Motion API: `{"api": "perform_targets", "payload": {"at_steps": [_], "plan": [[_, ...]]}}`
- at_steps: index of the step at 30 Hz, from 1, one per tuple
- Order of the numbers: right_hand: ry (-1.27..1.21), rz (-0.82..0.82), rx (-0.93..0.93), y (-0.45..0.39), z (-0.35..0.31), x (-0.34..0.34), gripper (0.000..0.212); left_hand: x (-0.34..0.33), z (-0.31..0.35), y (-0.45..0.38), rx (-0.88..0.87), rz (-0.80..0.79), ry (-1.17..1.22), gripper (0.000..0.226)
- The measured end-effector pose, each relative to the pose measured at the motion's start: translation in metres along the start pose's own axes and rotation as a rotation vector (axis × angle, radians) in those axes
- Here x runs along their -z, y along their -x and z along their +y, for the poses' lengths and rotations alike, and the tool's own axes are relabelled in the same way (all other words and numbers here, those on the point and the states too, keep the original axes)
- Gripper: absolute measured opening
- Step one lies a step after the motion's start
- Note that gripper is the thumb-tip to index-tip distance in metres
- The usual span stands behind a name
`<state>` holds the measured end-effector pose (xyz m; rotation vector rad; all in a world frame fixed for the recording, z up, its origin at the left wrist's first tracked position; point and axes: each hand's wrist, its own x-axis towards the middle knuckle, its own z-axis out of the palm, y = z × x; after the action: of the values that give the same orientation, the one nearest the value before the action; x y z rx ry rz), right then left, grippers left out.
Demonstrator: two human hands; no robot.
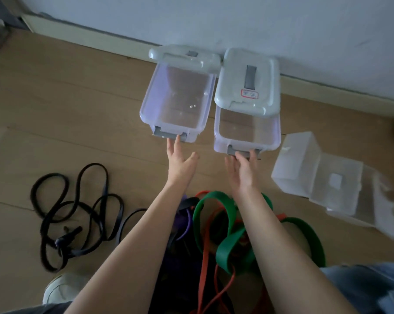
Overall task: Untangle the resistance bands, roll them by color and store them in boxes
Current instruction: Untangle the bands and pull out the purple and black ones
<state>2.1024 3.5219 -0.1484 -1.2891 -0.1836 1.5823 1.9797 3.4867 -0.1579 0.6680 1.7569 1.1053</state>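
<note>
Left hand fingertips touch latch; right hand touches.

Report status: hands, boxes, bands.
Left hand open, fingers touching left box latch. Right hand fingers on right box latch, grip unclear. Black bands and green bands loose on floor; none boxed.

Two boxes stand side by side near the wall, the left box beside the right box (a third box lies further right); the bands lie before them.
</note>
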Motion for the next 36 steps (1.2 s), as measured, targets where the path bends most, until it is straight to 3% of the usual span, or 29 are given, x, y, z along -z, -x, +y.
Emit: {"api": "perform_targets", "payload": {"at_steps": [5, 9, 11, 13, 15, 17, 19, 21, 24, 27, 32, 34, 36], "plan": [[0.024, 0.023, -0.067, -0.007, -0.014, -0.009, 0.06, 0.009, -0.012, 0.007, -0.005, 0.054, -0.036, 0.067], [0.035, 0.075, -0.099, 0.012, -0.014, 0.012, 0.044, 0.015, -0.03, 0.034, 0.041, -0.035, -0.213, 0.063], [0.351, 0.036, -0.039, 0.024, -0.01, 0.032, 0.037, 0.016, -0.039, 0.046, 0.075, -0.191, -0.51, 0.057], [0.946, -0.168, 0.019, 0.036, -0.006, 0.054, 0.03, 0.015, -0.05, 0.064, 0.04, -0.33, -0.903, 0.051], [1.482, -0.445, -0.061, 0.043, 0.0, 0.075, 0.051, 0.016, -0.06, 0.083, 0.0, -0.34, -1.209, 0.053], [1.792, -0.588, -0.019, 0.049, 0.005, 0.087, 0.064, 0.021, -0.065, 0.099, 0.069, -0.293, -1.309, 0.054], [1.881, -0.55, 0.11, 0.055, 0.004, 0.09, 0.052, 0.029, -0.063, 0.103, 0.136, -0.284, -1.243, 0.052], [1.819, -0.511, 0.099, 0.058, -0.005, 0.091, 0.038, 0.034, -0.052, 0.099, 0.156, -0.295, -0.988, 0.05], [1.54, -0.415, 0.067, 0.063, -0.027, 0.095, 0.042, 0.032, -0.022, 0.092, 0.092, -0.246, -0.625, 0.043], [1.263, -0.226, 0.134, 0.069, -0.046, 0.101, 0.033, 0.028, 0.017, 0.088, 0.03, -0.165, -0.345, 0.038], [1.049, -0.06, 0.404, 0.08, -0.074, 0.086, 0.033, 0.026, 0.079, 0.093, -0.107, -0.114, -0.025, 0.032], [1.15, -0.121, 0.419, 0.086, -0.085, 0.081, 0.036, 0.023, 0.099, 0.097, -0.161, -0.126, 0.005, 0.031], [1.57, -0.265, 0.275, 0.095, -0.093, 0.082, 0.047, 0.021, 0.114, 0.103, -0.193, -0.147, -0.012, 0.031]]}}
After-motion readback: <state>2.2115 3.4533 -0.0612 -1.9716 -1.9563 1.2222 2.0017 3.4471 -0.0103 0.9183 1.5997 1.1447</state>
